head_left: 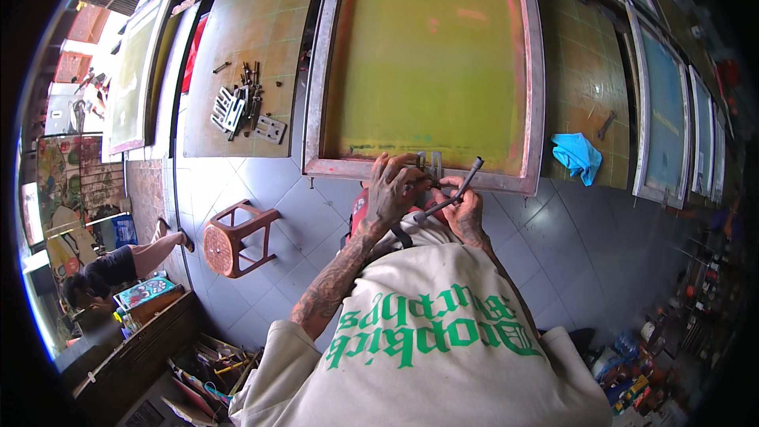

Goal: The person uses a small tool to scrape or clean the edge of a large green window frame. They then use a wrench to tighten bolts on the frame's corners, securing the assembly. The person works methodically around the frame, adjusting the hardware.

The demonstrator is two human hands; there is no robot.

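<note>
Two hands are pressed together at the near rail of the screen-printing frame (431,63); the left hand (393,190) is closed in a tight grip over a small metal clamp (431,163) on that rail; the right hand (465,209) is wrapped around a grey socket wrench (457,192), angled up toward the frame; loose metal brackets (241,107) are spread on the left worktop (253,32); a blue rag (579,155) is seen right.

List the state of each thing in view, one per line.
Left hand: closed on the metal clamp at the frame edge.
Right hand: gripping a socket wrench.
Screen frame: lying flat.
Blue cloth: crumpled.
Plastic stool: tipped on its side.
Metal brackets: loose in a pile.
</note>
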